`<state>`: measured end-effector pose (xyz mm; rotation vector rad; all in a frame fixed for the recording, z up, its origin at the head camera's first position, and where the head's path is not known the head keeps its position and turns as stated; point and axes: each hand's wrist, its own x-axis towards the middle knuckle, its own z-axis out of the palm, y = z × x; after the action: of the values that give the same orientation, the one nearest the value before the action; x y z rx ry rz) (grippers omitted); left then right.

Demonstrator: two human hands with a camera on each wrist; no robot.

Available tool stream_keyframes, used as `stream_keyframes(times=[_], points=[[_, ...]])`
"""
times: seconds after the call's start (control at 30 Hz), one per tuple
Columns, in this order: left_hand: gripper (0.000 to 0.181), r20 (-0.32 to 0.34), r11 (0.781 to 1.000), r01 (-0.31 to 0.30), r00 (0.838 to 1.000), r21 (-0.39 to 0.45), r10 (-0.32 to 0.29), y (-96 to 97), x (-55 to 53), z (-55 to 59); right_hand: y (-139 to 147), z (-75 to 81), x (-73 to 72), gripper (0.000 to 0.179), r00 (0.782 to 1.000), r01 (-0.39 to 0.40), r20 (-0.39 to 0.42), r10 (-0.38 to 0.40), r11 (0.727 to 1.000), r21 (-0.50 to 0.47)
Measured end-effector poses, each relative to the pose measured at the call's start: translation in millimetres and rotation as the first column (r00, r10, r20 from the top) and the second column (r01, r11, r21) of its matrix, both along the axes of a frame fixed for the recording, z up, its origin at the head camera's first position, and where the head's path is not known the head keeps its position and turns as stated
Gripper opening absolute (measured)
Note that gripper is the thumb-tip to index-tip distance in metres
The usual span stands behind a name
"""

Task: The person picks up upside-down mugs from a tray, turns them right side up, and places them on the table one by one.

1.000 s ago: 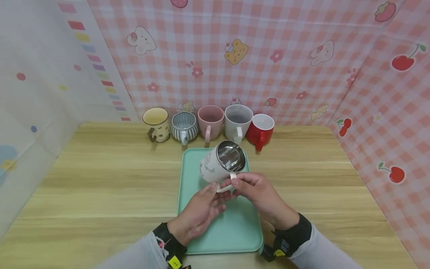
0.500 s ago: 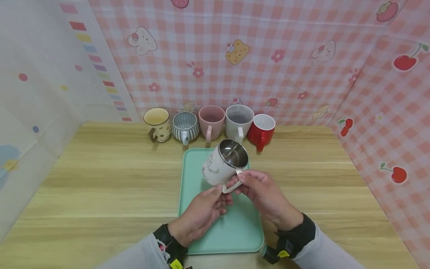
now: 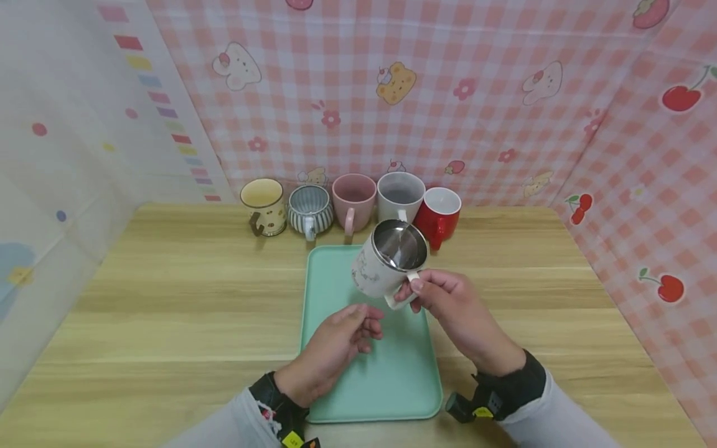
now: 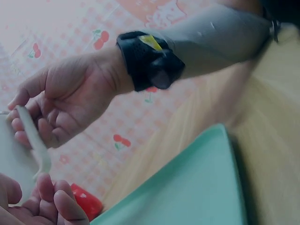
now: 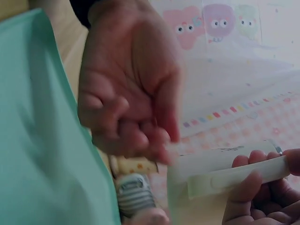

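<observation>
A white mug (image 3: 372, 274) with a steel-lined inside and a faint printed pattern hangs tilted above the green tray (image 3: 330, 267). By its handle (image 3: 399, 301) my right hand (image 3: 462, 314) holds it, thumb and fingers closed around the upper part. In the right wrist view the handle (image 5: 243, 176) crosses those fingers. My left hand (image 3: 336, 342) is just below and left of the mug, its fingers loosely bent with nothing in them. From the left wrist view, the right hand (image 4: 75, 93) shows with the mug's handle in its grip.
Along the back of the wooden table (image 3: 185, 298) stand a yellow spotted mug (image 3: 271, 214), a grey striped cup (image 3: 322, 218), a pink mug (image 3: 364, 211), a grey-white mug (image 3: 392, 208) and a red mug (image 3: 431, 224). Checked cloth (image 3: 347, 81) hangs behind them.
The white mug has moved right and slightly away from me in my right hand. My left hand, earlier touching the bottom of the handle, has come off it and moved slightly left.
</observation>
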<state>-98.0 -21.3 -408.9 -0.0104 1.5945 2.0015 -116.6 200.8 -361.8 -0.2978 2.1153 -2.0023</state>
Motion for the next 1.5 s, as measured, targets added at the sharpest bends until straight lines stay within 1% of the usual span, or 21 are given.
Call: stream_keyframes(times=[0.07,0.17,0.33,0.4,0.5,0.6,0.73,0.83,0.93,1.0,1.03,1.07,1.13,1.2,1.23,1.27,1.3,1.37,1.43,1.47,1.5], points=[[0.046,-0.028,1.0,-0.005,1.0,-0.018,0.005,-2.2,-1.6,0.3,5,3.6,-3.7,0.02,0.999,0.04,-0.015,-0.04,0.999,0.011],[0.046,-0.044,0.999,-0.011,0.999,-0.032,0.009,-6.0,-4.6,0.2,15,9.8,-11.0,0.021,0.992,0.12,-0.026,-0.121,0.992,-0.023],[0.046,-0.024,0.999,-0.012,1.0,-0.041,0.011,-13.0,-9.0,-0.8,39,21.3,-26.2,0.025,0.969,0.235,-0.05,-0.241,0.966,-0.107],[0.046,-0.016,0.999,-0.015,1.0,-0.045,0.014,-15.0,-9.9,-1.3,50,25.0,-32.5,0.026,0.959,0.269,-0.056,-0.277,0.956,-0.12],[0.045,-0.02,0.998,-0.025,1.0,-0.055,0.024,-17.2,-10.4,-0.8,66,27.7,-43.0,0.025,0.941,0.322,-0.075,-0.329,0.943,-0.086],[0.044,-0.035,0.996,-0.035,0.999,-0.076,0.033,-18.8,-11.1,-0.4,80,27.9,-54.8,0.026,0.926,0.363,-0.102,-0.363,0.932,-0.013],[0.043,-0.097,0.989,-0.038,0.995,-0.142,0.024,-22.1,-12.7,-1.0,96,25.3,-72.2,0.026,0.918,0.387,-0.109,-0.382,0.921,0.028],[0.039,-0.161,0.976,-0.041,0.987,-0.215,0.006,-25.4,-15.0,-1.3,106,21.4,-85.0,0.027,0.911,0.406,-0.102,-0.401,0.913,0.034],[0.036,-0.206,0.954,-0.043,0.978,-0.296,-0.02,-29.5,-17.6,0.2,114,16.6,-95.5,0.029,0.904,0.423,-0.099,-0.416,0.903,0.069],[0.034,-0.235,0.934,-0.032,0.97,-0.356,-0.056,-33.3,-18.9,1.0,119,13.0,-101.1,0.031,0.899,0.436,-0.101,-0.426,0.894,0.105],[0.033,-0.259,0.917,-0.029,0.963,-0.397,-0.082,-35.4,-19.3,1.5,121,11.0,-103.7,0.031,0.897,0.441,-0.1,-0.431,0.89,0.119],[0.031,-0.288,0.898,-0.03,0.951,-0.439,-0.109,-37.5,-19.7,2.1,123,8.9,-106.2,0.032,0.895,0.445,-0.099,-0.435,0.886,0.132],[0.028,-0.359,0.856,-0.05,0.919,-0.515,-0.162,-41.8,-20.1,3.4,127,4.7,-110.8,0.033,0.892,0.452,-0.099,-0.441,0.879,0.156],[0.025,-0.437,0.808,-0.105,0.877,-0.58,-0.2,-45.7,-20.8,5.2,130,0.1,-115.7,0.031,0.892,0.453,-0.097,-0.442,0.878,0.157],[0.025,-0.478,0.781,-0.141,0.851,-0.608,-0.218,-47.6,-21.3,6.3,132,-1.9,-118.1,0.031,0.892,0.452,-0.097,-0.442,0.877,0.164],[0.024,-0.528,0.756,-0.184,0.815,-0.628,-0.24,-49.7,-21.8,7.2,132,-3.7,-120.2,0.031,0.893,0.45,-0.097,-0.44,0.876,0.173],[0.023,-0.581,0.726,-0.235,0.768,-0.647,-0.27,-52.2,-22.6,7.8,133,-5.9,-122.4,0.03,0.893,0.45,-0.096,-0.439,0.875,0.177],[0.023,-0.67,0.658,-0.345,0.662,-0.669,-0.335,-57.1,-24.6,9.0,135,-10.4,-126.7,0.03,0.895,0.446,-0.094,-0.436,0.874,0.193],[0.023,-0.729,0.596,-0.447,0.557,-0.667,-0.398,-62.3,-26.9,9.7,138,-15.3,-130.6,0.031,0.897,0.442,-0.084,-0.435,0.872,0.21],[0.023,-0.747,0.571,-0.49,0.511,-0.659,-0.425,-64.7,-28.0,9.6,139,-18.2,-132.5,0.032,0.898,0.44,-0.079,-0.433,0.873,0.212],[0.023,-0.754,0.551,-0.515,0.483,-0.656,-0.446,-66.8,-29.4,9.8,140,-21.2,-134.1,0.032,0.898,0.439,-0.079,-0.433,0.871,0.222]])
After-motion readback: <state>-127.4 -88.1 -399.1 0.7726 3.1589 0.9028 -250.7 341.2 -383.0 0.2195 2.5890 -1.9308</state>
